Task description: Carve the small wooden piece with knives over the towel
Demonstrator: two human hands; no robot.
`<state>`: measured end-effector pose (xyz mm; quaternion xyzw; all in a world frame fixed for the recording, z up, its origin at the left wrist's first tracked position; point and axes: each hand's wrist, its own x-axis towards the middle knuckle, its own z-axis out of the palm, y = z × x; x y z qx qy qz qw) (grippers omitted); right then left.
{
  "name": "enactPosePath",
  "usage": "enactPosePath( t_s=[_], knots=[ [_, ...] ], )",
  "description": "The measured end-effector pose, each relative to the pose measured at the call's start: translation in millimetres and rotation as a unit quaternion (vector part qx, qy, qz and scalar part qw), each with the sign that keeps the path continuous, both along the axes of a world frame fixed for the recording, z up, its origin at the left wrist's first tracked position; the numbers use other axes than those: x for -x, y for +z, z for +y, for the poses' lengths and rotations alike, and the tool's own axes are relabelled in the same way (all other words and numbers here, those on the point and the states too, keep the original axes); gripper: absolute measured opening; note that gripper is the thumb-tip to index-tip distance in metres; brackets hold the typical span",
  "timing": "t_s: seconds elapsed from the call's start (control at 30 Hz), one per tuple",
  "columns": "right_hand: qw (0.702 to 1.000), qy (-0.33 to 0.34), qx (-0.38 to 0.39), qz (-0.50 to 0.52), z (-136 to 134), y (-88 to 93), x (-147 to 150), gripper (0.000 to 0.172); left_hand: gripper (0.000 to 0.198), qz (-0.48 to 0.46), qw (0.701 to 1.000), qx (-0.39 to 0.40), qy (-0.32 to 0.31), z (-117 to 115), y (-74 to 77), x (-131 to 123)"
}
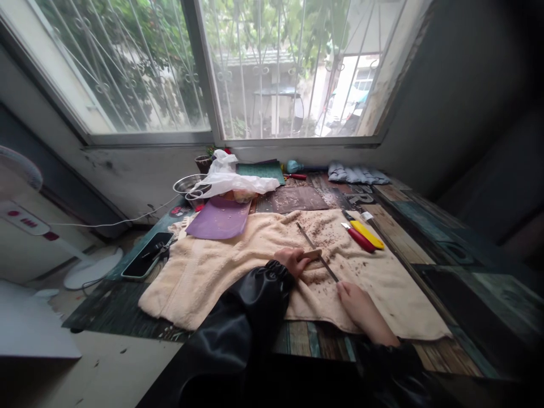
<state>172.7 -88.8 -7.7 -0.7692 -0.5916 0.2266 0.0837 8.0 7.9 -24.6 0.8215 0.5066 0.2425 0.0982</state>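
Observation:
My left hand (292,260) is closed around a small brown piece of wood (312,255) on a beige towel (212,272). My right hand (359,303) grips the near end of a long thin metal file (317,252) that lies across the wood piece and points away toward the window. Brown shavings (327,226) are scattered over the towel around both hands. Both forearms wear black shiny sleeves.
A red-handled knife (359,238) and a yellow-handled knife (368,233) lie on the towel to the right. A purple mat (219,221), white plastic bag (233,181), metal bowl (189,184) and phone (147,258) sit left. A fan (25,221) stands at far left.

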Motion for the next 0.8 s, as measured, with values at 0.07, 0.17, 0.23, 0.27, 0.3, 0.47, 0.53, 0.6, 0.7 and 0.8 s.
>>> enactPosePath(
  t_s=[0.07,0.17,0.23,0.27,0.3,0.47,0.53,0.6,0.7,0.8],
  knots=[
    [1.000,-0.006,-0.002,-0.010,7,0.1,4,0.036,0.032,0.004,1.000,0.000,-0.007,1,-0.3,0],
    [0.999,-0.014,-0.017,-0.023,23,2.2,15,0.036,0.032,0.008,1.000,0.000,-0.017,1,-0.7,0],
    [0.999,-0.013,-0.024,-0.025,27,2.9,19,0.035,0.033,0.003,1.000,0.003,-0.013,1,-0.6,1],
    [0.999,-0.011,-0.024,-0.025,27,2.6,19,0.035,0.034,0.001,1.000,0.007,-0.009,1,-0.6,1],
    [0.999,-0.010,-0.022,-0.025,24,1.9,17,0.036,0.034,-0.001,1.000,0.011,-0.006,0,-0.4,0],
    [1.000,-0.005,-0.011,-0.025,5,-3.4,6,0.036,0.035,0.000,1.000,0.015,-0.011,-1,1.8,0],
    [1.000,-0.002,-0.010,-0.027,6,-2.6,6,0.036,0.034,0.005,1.000,0.010,-0.028,-1,3.7,1],
    [0.999,-0.003,-0.015,-0.029,14,0.1,11,0.036,0.033,0.008,0.999,0.009,-0.043,-1,5.5,2],
    [0.999,-0.005,-0.028,-0.026,27,4.3,18,0.035,0.031,0.008,0.999,0.009,-0.037,-3,6.9,2],
    [0.999,-0.003,-0.030,-0.027,27,4.0,18,0.035,0.030,0.006,0.999,0.006,-0.033,-5,6.7,3]
  ],
)
